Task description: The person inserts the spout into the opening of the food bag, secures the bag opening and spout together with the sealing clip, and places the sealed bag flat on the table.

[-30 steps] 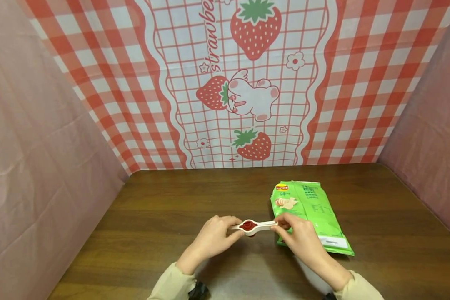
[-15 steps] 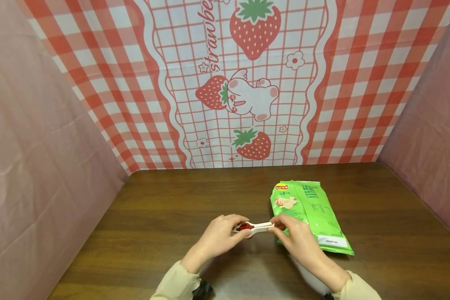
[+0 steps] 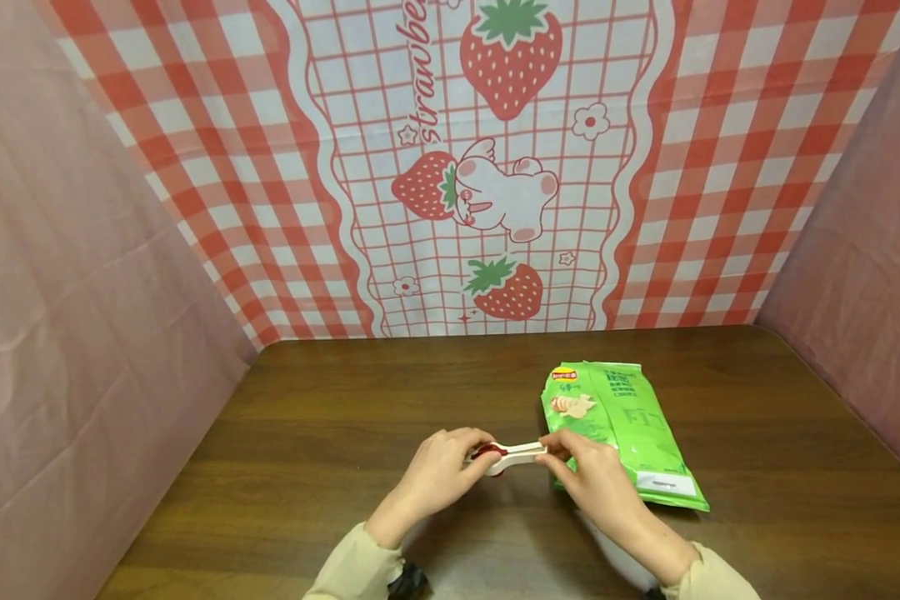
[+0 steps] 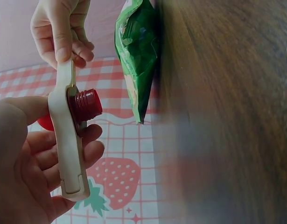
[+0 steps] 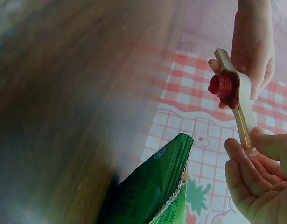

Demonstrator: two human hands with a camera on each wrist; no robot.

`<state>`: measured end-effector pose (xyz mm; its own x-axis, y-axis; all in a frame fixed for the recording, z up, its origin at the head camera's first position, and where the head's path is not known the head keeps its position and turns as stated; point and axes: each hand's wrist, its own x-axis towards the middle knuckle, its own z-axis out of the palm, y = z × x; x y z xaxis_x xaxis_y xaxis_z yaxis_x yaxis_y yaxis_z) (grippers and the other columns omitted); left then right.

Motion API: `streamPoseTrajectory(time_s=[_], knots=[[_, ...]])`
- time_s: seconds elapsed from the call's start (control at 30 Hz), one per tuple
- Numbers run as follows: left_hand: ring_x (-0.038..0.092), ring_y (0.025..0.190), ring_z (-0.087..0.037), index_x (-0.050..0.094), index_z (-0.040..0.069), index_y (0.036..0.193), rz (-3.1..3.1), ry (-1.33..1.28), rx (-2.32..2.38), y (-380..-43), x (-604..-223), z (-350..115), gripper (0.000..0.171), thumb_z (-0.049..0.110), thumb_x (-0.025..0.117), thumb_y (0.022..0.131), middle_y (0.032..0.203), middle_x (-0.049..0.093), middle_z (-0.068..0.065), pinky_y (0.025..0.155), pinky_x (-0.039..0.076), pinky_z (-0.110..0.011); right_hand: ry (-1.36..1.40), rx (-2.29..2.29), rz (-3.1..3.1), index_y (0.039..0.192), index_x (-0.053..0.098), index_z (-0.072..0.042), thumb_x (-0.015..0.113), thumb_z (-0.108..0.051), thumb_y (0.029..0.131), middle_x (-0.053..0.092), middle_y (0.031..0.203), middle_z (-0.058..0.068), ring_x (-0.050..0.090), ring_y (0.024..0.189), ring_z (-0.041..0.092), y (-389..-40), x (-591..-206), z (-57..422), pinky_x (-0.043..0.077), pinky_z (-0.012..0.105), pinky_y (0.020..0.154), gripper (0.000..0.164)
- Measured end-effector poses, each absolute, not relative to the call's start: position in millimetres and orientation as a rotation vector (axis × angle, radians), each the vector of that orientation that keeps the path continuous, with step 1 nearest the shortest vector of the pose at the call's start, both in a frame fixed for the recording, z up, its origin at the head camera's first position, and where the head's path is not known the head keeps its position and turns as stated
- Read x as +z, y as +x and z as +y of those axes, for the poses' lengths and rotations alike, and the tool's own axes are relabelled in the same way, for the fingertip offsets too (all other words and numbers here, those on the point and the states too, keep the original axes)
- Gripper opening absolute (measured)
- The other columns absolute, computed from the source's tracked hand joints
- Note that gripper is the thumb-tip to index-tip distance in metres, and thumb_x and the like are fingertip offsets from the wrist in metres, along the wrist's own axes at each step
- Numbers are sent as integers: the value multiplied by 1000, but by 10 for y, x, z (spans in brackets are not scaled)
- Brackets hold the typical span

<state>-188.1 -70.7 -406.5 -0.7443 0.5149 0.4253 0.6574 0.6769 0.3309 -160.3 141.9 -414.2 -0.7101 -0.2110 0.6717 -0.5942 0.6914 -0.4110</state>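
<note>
A white bag clip [image 3: 523, 454] with a red pouring spout is held level above the table between both hands. My left hand [image 3: 441, 475] grips its left part, with thumb and fingers around the red middle. The threaded red spout [image 4: 88, 104] pokes out below the clip in the left wrist view. My right hand [image 3: 596, 475] pinches the clip's far end between thumb and fingertips, as the right wrist view also shows at the clip [image 5: 244, 112]. A green chip bag [image 3: 637, 425] lies flat on the table, partly behind my right hand.
The brown wooden table [image 3: 330, 392] reaches back to a red and white checked cloth [image 3: 217, 167] printed with strawberries. Pink fabric walls [image 3: 82, 292] stand on both sides.
My left hand has slid slightly right along the clip and now covers more of its red middle. My right hand has shifted slightly left. The chip bag stays in place.
</note>
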Motion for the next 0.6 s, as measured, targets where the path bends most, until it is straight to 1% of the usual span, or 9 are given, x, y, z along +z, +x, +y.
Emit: streamPoseTrajectory(time_s=[0.23, 0.43, 0.6], knots=[[60, 72, -5, 68, 20, 94, -2590, -895, -688, -1882, -4098, -702, 18, 33, 58, 87, 87, 67, 9, 64, 46, -24, 588, 853, -2324, 83, 66, -11, 77, -9, 68, 67, 70, -6, 56, 61, -3, -1595, -4150, 1414, 46, 19, 51, 19], [59, 70, -4, 68, 19, 92, -2589, -881, -686, -1895, -4137, -699, 18, 33, 58, 87, 85, 67, 10, 62, 45, -22, 572, 861, -2359, 80, 64, -12, 77, -7, 68, 66, 69, -6, 59, 60, 2, -1584, -4129, 1405, 45, 18, 50, 19], [60, 70, -6, 68, 19, 91, -2605, -821, -650, -1901, -4144, -697, 20, 36, 58, 87, 83, 67, 10, 62, 46, -23, 615, 845, -2353, 78, 62, -10, 78, -7, 66, 67, 69, -5, 59, 60, 1, -1582, -4126, 1395, 46, 18, 51, 21]])
